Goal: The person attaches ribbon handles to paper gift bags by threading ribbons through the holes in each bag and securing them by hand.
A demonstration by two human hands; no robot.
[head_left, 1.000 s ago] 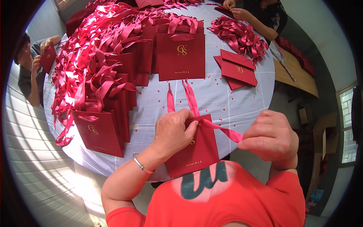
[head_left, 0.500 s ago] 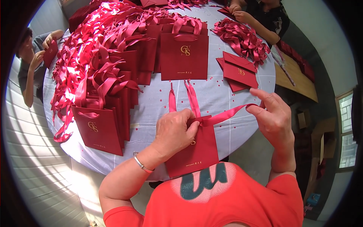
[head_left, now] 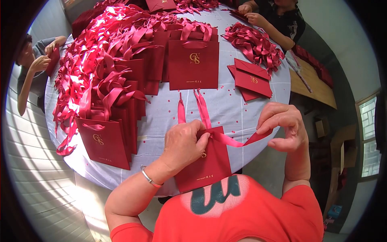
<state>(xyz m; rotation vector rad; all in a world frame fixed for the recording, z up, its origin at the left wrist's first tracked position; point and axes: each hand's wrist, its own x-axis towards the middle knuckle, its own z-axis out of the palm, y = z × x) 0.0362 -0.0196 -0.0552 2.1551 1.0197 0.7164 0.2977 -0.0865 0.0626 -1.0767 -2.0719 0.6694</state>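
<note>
The red paper gift bag point(head_left: 209, 163) lies at the near edge of the table point(head_left: 155, 115), directly in front of the person's body. Its long axis runs away from the body with a slight slant, the bottom toward the red shirt point(head_left: 258, 209) and the top edge toward the table's middle. The left hand point(head_left: 183, 141) is the nearer one: it covers the bag's top left corner and pinches the top edge, thumb on the front. From beside that thumb a red satin ribbon point(head_left: 231, 141) runs rightward, across the bag's length, dips a little, then rises to the right hand point(head_left: 284, 125), which is well apart from the bag toward the table's right edge. That hand is half curled, thumb and index finger parted; the ribbon's end meets the fingertips, but I cannot tell whether it is gripped.

Two more ribbon strands point(head_left: 203, 111) stretch beyond the left hand toward the table's far side; where they join the bag is hidden. The spot where the ribbon leaves the bag lies under the thumb, the left fingers are mostly out of sight behind the edge, and the gold emblem point(head_left: 204, 154) is partly covered. Along the table's left edge, sunlight washes out the ribbon handles point(head_left: 96, 44) of the crowded standing bags point(head_left: 102, 143), so they cannot be counted.
</note>
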